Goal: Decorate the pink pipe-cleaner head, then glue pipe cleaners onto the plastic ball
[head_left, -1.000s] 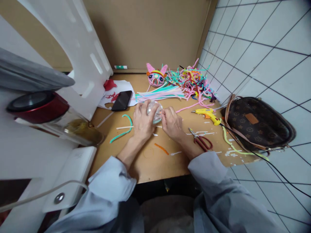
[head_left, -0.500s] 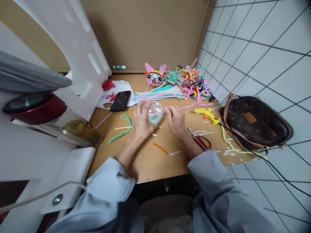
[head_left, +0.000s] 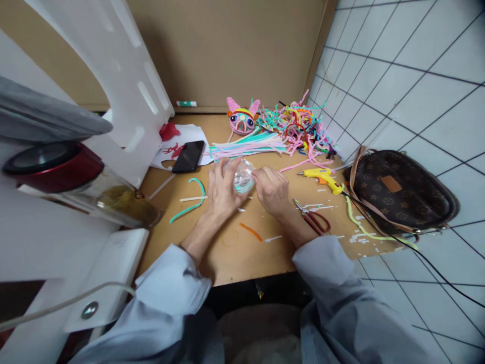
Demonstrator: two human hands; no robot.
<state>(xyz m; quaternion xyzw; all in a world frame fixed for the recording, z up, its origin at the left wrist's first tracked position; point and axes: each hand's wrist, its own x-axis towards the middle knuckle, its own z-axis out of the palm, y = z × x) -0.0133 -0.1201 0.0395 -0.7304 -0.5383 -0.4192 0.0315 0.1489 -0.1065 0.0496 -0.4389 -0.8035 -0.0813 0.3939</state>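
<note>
Head cam: tbl (head_left: 227,265) nr tiled wall (head_left: 397,43), L hand (head_left: 222,187) curled round clr ball (head_left: 244,178), R hand (head_left: 273,189) pinched beside it, hold unclear.

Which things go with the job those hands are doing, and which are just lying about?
Part of the job, or probably:
clear ball, in the left hand, with the right hand at its edge
pipe cleaners
yellow glue gun
red-handled scissors

Probably just lying about:
black smartphone
brown handbag
marker
red-topped bottle

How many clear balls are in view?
1: the clear ball, in the left hand, with the right hand at its right side. More could hide in the pipe-cleaner heap.
</note>
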